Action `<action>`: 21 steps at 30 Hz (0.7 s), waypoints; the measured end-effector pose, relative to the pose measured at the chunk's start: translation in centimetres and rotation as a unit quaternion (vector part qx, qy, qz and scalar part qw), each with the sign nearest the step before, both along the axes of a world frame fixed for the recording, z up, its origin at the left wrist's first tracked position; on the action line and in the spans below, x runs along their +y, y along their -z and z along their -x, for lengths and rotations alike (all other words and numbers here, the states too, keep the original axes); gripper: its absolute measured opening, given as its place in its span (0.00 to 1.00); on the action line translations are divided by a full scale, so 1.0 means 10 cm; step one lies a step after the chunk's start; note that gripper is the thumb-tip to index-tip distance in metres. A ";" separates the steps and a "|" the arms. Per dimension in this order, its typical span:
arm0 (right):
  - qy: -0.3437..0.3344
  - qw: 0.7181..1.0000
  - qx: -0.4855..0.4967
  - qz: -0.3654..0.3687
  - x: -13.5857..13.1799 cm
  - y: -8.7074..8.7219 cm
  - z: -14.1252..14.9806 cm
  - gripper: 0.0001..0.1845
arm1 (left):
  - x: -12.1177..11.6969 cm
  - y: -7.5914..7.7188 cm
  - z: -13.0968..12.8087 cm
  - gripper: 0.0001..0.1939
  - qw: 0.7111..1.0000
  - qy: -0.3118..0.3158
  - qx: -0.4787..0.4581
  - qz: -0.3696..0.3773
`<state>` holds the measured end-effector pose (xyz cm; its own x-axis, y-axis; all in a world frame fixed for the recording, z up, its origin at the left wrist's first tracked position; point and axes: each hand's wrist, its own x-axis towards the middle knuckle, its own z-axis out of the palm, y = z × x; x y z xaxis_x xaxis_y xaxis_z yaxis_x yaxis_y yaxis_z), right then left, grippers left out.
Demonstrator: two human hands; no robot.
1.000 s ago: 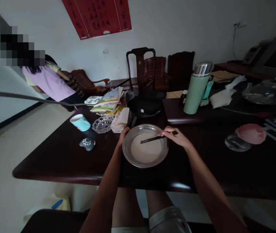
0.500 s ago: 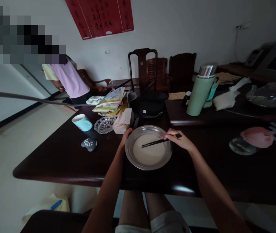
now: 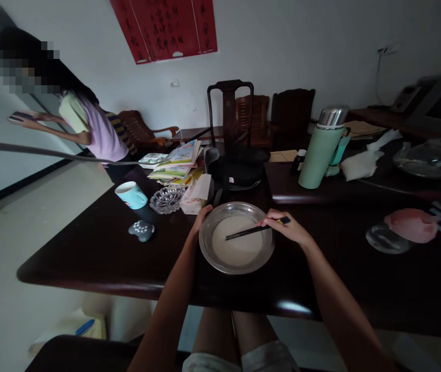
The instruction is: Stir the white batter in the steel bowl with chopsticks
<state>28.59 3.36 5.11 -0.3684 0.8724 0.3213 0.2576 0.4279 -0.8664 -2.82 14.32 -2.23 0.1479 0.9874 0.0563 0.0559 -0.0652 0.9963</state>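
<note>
A metal basin (image 3: 207, 253) stands on the dark wooden table near its front edge, holding a whitish liquid (image 3: 239, 253). My left hand (image 3: 203, 217) grips the basin's left rim; most of its fingers are hidden behind the wall. Over the right rim, my right hand (image 3: 282, 225) is closed around a pair of black chopsticks (image 3: 245, 232). The chopsticks slant down to the left, with their tips at the liquid near the middle of the basin.
Left of the basin are a tissue pack (image 3: 197, 195), glass dish (image 3: 167, 200), light-blue mug (image 3: 131, 195) and grey game controller (image 3: 141, 230). A black bag (image 3: 238, 168) lies behind. To the right stand a green thermos (image 3: 323, 150) and pink bowl (image 3: 414, 226). A person (image 3: 102, 129) stands far left.
The person at the left has turned and now holds a dark flat object out in front. My hands stay at the basin, and the chopsticks have barely shifted.
</note>
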 end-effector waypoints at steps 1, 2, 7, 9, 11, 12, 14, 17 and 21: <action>0.021 1.000 0.001 -0.008 0.01 0.01 -0.03 0.19 | 0.00 0.00 0.00 0.18 1.000 0.006 0.003 -0.002; 0.046 0.999 0.007 -0.013 0.02 0.02 -0.07 0.19 | 0.00 -0.01 0.00 0.18 1.000 0.010 0.005 -0.004; 0.097 0.991 0.090 0.029 0.01 0.01 -0.25 0.22 | 0.00 -0.04 0.00 0.19 1.000 0.014 0.011 -0.018; 0.063 0.994 0.080 0.043 -0.01 -0.01 -0.20 0.23 | -0.01 -0.06 0.00 0.19 1.000 0.016 0.012 -0.019; 0.020 0.998 0.044 0.041 -0.02 -0.03 -0.11 0.22 | -0.02 -0.08 -0.01 0.19 1.000 0.014 0.013 -0.018; 0.005 0.999 0.025 0.035 -0.03 -0.03 -0.07 0.22 | -0.03 -0.09 -0.01 0.19 1.000 0.013 0.013 -0.018; 0.004 1.000 0.002 0.017 -0.01 -0.02 -0.03 0.20 | -0.05 -0.09 -0.01 0.19 1.000 0.008 0.012 -0.015; 0.063 0.998 0.009 0.001 0.01 0.00 -0.10 0.20 | -0.06 -0.09 -0.01 0.19 1.000 0.000 0.006 -0.008; 0.100 0.991 0.075 0.040 0.00 0.00 -0.25 0.22 | -0.04 -0.07 -0.01 0.20 1.000 -0.011 -0.004 0.008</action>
<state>31.09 3.38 5.09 -0.1382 0.9483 0.2858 0.1952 0.3090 -0.9308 -2.68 13.94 -1.55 0.1261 0.9912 0.0414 0.0488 -0.0479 0.9977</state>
